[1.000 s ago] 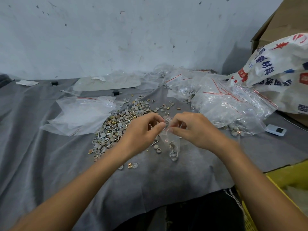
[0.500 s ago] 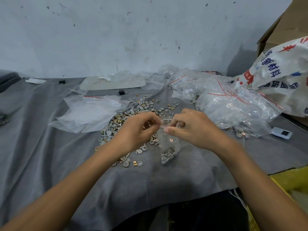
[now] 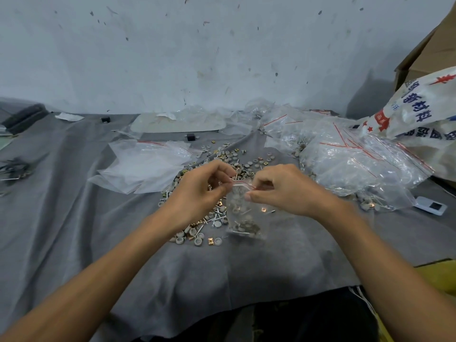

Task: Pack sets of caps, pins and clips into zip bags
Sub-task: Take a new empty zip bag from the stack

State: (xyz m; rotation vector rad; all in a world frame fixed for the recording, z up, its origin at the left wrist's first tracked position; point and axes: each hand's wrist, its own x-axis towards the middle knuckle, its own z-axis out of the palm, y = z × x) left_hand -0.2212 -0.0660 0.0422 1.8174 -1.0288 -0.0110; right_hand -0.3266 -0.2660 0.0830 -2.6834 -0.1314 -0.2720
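A small clear zip bag [image 3: 243, 214] with a red-lined top hangs upright over the grey cloth, with grey caps and pins lying in its bottom. My left hand [image 3: 199, 191] pinches the left end of the bag's top strip. My right hand [image 3: 283, 190] pinches the right end of the same strip. Under and behind my hands spreads a loose pile of caps, pins and brass clips [image 3: 217, 164]. Part of the pile is hidden by my left hand.
A stack of flat zip bags [image 3: 145, 164] lies left of the pile. A heap of filled zip bags [image 3: 355, 159] sits at the right, beside a printed sack [image 3: 417, 114] and a small white device [image 3: 430, 206]. A yellow bin edge [image 3: 436, 275] shows at lower right.
The bag has swung from tilted to hanging upright, and both hands now pinch its top strip stretched flat between them. The view has shifted slightly.
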